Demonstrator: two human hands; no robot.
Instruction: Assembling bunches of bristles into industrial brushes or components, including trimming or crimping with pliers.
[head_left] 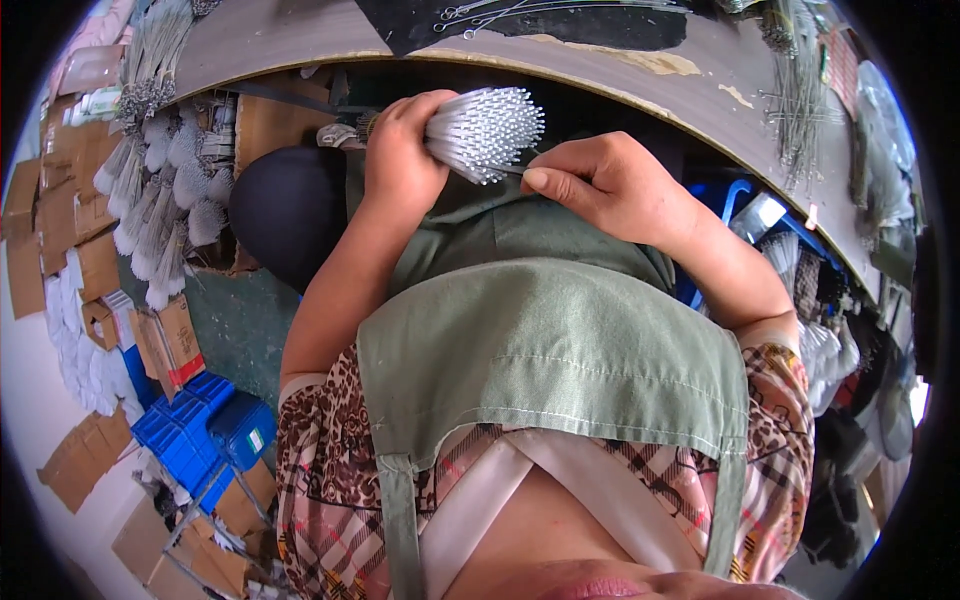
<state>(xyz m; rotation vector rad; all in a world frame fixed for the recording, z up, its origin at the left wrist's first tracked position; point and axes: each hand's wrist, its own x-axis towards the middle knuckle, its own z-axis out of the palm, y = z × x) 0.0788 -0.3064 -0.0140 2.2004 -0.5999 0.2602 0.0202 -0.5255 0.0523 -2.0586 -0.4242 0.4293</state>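
My left hand (404,150) is closed around a thick bundle of thin white-bristled brushes (485,132), held above my lap with the round white tips fanned to the right. My right hand (612,185) pinches a thin, dark, wire-like piece (511,170) between thumb and forefinger at the bundle's lower right edge. Whether that piece belongs to one of the brushes is too small to tell. Under both hands lies the green apron (540,310) over my lap. The stems of the bundle are hidden behind my left fingers.
Ahead curves a worn grey table edge (300,45), with looped wire rods (500,14) on a black sheet (590,28). More brush bundles (165,200) crowd the left, near cardboard boxes (165,345) and blue crates (190,430). Wire bundles (795,110) lie at the right.
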